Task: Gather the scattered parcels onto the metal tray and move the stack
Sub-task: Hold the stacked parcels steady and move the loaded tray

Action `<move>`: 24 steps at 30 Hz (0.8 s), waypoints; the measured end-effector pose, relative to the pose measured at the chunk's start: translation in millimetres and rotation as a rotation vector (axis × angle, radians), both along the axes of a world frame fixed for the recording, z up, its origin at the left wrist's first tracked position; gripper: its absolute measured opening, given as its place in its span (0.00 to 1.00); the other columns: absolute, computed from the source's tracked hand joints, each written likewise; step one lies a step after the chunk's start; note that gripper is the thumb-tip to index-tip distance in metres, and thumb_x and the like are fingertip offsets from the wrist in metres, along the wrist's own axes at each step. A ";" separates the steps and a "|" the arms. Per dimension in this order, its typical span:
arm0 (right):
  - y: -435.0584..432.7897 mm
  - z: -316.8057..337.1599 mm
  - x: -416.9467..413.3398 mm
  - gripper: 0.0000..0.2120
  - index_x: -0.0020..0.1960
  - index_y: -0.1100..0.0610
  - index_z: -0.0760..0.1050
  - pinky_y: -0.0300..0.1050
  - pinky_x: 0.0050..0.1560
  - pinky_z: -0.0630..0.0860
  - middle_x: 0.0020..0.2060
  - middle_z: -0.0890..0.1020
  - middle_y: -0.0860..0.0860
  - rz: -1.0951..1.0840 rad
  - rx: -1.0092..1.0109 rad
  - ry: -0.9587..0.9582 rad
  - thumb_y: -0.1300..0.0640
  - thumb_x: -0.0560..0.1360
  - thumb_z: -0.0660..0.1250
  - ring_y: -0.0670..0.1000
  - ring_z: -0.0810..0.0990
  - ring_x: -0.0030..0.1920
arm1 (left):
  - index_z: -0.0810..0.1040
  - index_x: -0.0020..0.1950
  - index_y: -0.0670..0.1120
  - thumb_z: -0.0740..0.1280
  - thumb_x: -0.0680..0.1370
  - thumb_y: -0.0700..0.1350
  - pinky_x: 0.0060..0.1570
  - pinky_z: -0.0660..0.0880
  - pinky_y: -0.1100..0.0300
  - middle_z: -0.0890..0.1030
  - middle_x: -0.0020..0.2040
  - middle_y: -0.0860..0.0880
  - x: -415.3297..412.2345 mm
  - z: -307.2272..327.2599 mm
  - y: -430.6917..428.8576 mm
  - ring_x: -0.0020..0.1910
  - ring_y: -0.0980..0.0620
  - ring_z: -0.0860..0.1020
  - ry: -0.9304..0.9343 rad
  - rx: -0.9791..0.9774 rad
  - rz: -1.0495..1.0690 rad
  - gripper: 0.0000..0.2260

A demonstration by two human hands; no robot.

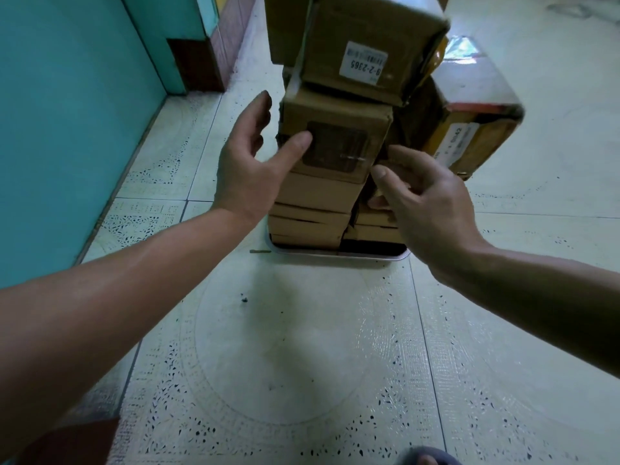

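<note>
The parcel stack (335,146) stands upright on the metal tray (335,255), dead ahead. The left hand (248,162), fingers spread, flanks its left side; the right hand (426,203) — loosely curved, empty — sits just beside its right.

Light ok: soft daylight from top-R, floor (553,78) up there nearly blown out. Hot glare patch on shiny tape atop the right-hand parcel (469,95). Near faces of the stack (318,196) sit in shade, low contrast. Diffuse shadow on floor in front of the tray (335,256), no hard edges. Wide-angle distortion: tile lines bow, left forearm (117,297) balloons toward lower-L edge. Slightly soft overall; bottom corners dark + blurry.
</note>
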State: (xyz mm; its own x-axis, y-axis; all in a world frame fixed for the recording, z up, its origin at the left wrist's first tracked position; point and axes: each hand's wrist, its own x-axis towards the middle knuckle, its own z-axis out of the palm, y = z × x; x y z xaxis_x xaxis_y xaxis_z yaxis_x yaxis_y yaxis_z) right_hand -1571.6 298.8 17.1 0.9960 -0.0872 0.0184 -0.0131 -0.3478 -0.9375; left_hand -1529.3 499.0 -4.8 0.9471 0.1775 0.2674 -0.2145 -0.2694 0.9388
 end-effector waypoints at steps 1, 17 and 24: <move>-1.9 2.9 -2.7 0.25 0.72 0.51 0.68 0.49 0.55 0.81 0.57 0.81 0.44 -0.006 0.019 -0.008 0.48 0.77 0.66 0.43 0.84 0.47 | 0.65 0.76 0.46 0.72 0.72 0.56 0.70 0.68 0.54 0.71 0.72 0.50 0.4 3.0 -0.7 0.70 0.57 0.70 -0.013 -0.013 -0.008 0.35; 18.4 21.8 7.0 0.32 0.78 0.44 0.55 0.42 0.51 0.79 0.65 0.76 0.46 -0.034 0.289 0.025 0.52 0.79 0.66 0.41 0.83 0.48 | 0.65 0.76 0.47 0.71 0.74 0.53 0.71 0.67 0.52 0.71 0.73 0.52 13.3 28.8 -9.3 0.71 0.56 0.68 -0.117 0.075 -0.075 0.33; 23.2 22.8 14.4 0.35 0.79 0.44 0.52 0.43 0.54 0.79 0.68 0.73 0.43 -0.007 0.295 0.010 0.53 0.78 0.67 0.42 0.84 0.50 | 0.65 0.76 0.45 0.70 0.74 0.50 0.69 0.70 0.52 0.74 0.70 0.50 18.9 28.7 -9.4 0.70 0.56 0.70 -0.153 0.084 -0.134 0.32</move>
State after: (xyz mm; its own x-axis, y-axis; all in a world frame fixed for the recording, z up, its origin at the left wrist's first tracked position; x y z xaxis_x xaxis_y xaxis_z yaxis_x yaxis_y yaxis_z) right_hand -1557.2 322.0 39.9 0.9953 -0.0947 -0.0181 -0.0239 -0.0601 -0.9979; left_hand -1510.4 489.6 23.9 0.9079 0.0235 0.4186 -0.3923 -0.3046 0.8679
